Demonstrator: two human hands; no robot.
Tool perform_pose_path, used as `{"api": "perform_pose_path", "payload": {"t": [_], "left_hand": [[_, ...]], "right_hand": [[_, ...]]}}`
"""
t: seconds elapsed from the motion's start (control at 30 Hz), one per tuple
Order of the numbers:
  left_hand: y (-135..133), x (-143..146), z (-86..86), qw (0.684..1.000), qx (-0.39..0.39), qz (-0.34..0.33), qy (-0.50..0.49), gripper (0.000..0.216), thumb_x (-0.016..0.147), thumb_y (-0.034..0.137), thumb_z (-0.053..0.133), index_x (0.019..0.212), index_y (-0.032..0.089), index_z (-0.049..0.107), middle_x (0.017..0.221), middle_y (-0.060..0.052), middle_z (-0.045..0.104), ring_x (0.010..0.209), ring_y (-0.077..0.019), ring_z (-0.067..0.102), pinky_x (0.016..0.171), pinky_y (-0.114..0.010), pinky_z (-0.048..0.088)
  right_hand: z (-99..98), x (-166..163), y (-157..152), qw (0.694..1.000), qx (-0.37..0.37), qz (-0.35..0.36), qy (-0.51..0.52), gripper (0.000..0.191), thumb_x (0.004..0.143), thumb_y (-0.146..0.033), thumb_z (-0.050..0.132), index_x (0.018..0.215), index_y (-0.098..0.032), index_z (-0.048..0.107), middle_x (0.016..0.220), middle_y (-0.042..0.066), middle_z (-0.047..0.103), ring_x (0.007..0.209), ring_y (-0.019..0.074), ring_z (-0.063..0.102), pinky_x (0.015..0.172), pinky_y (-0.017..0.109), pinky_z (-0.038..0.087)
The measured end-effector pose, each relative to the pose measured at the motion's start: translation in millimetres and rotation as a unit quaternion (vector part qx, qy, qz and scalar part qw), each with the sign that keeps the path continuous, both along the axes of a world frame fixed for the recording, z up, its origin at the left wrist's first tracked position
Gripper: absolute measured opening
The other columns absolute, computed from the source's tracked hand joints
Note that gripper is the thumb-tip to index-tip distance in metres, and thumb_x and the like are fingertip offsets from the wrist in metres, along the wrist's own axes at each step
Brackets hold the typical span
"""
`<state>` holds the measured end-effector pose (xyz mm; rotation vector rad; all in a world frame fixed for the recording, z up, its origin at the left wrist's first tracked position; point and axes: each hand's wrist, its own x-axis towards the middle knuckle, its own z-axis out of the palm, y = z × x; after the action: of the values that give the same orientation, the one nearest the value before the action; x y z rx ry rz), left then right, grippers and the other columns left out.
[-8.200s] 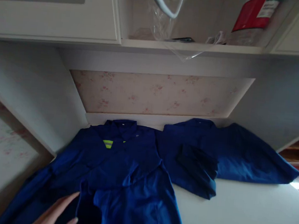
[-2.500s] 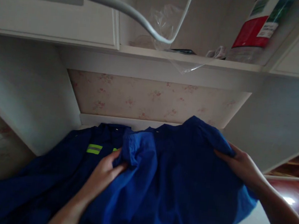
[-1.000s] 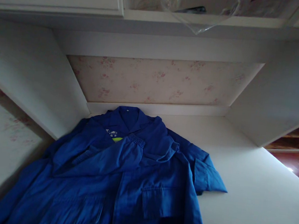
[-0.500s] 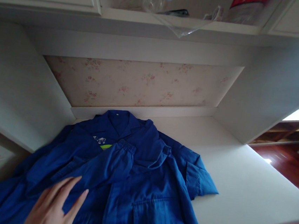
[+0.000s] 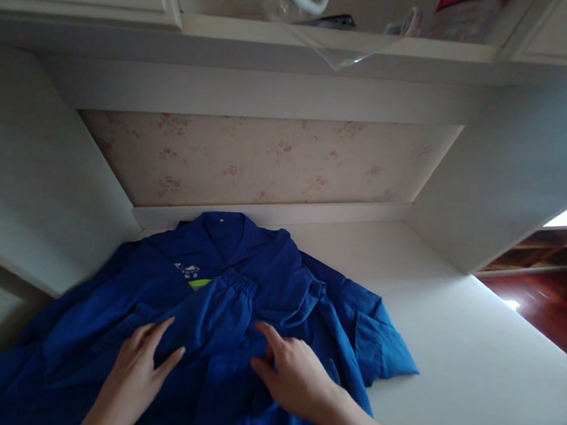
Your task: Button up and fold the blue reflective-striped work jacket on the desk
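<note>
Blue jacket bears a small white logo, unreadable.

A white surface sits under a floral back panel. On the shelf above lies clear plastic wrap beside a red-labelled container.

The light is dim and cool; daylight comes from my right, glaring off the wooden floor and brightening the desk top; the blue jacket under my hands sinks into shadow on the left; the edges bend and smear, and the shelf above looks soft.
</note>
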<state>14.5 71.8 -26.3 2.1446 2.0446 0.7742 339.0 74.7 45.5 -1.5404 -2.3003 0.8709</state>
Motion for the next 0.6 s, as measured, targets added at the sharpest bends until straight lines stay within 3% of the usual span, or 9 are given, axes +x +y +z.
{"api": "perform_pose_path", "payload": {"t": [0.1, 0.27, 0.43, 0.6], "left_hand": [[-4, -3, -4.8, 0.996, 0.043, 0.026, 0.078, 0.074, 0.086, 0.071, 0.036, 0.123, 0.011, 0.06, 0.125, -0.02, 0.059, 0.116, -0.034, 0.057, 0.1, -0.05, 0.045], [-11, -1, 2.7, 0.976, -0.037, 0.141, 0.163, 0.062, 0.088, 0.06, 0.033, 0.129, 0.02, 0.055, 0.128, -0.014, 0.062, 0.119, -0.0373, 0.054, 0.085, -0.052, 0.048], [-11, -2, 11.8, 0.976, -0.054, 0.14, 0.156, 0.06, 0.089, 0.054, 0.03, 0.127, 0.017, 0.058, 0.111, -0.012, 0.067, 0.1, -0.0349, 0.061, 0.076, -0.044, 0.047], [-11, -5, 4.4, 0.983, -0.048, 0.125, 0.127, 0.055, 0.085, 0.052, 0.036, 0.114, 0.015, 0.065, 0.107, -0.013, 0.069, 0.098, -0.036, 0.06, 0.075, -0.045, 0.048]], "right_hand": [[-12.1, -7, 17, 0.998, 0.008, -0.014, -0.061, 0.058, 0.09, -0.037, 0.053, 0.145, -0.024, 0.042, 0.091, 0.009, 0.076, 0.088, 0.03, 0.072, 0.07, 0.034, 0.052], [-39.7, -13, 22, 0.994, 0.05, -0.024, -0.092, 0.043, 0.092, -0.038, 0.052, 0.133, -0.024, 0.053, 0.099, 0.012, 0.075, 0.089, 0.0339, 0.072, 0.071, 0.039, 0.053], [-46.5, -14, 20, 0.994, 0.069, -0.039, -0.079, 0.023, 0.099, -0.037, 0.041, 0.112, -0.027, 0.058, 0.089, 0.005, 0.076, 0.08, 0.0278, 0.074, 0.062, 0.031, 0.048], [-50.8, -12, 22, 0.993, 0.076, -0.04, -0.08, 0.018, 0.099, -0.034, 0.041, 0.104, -0.026, 0.057, 0.084, 0.004, 0.075, 0.075, 0.0265, 0.073, 0.058, 0.028, 0.043]]}}
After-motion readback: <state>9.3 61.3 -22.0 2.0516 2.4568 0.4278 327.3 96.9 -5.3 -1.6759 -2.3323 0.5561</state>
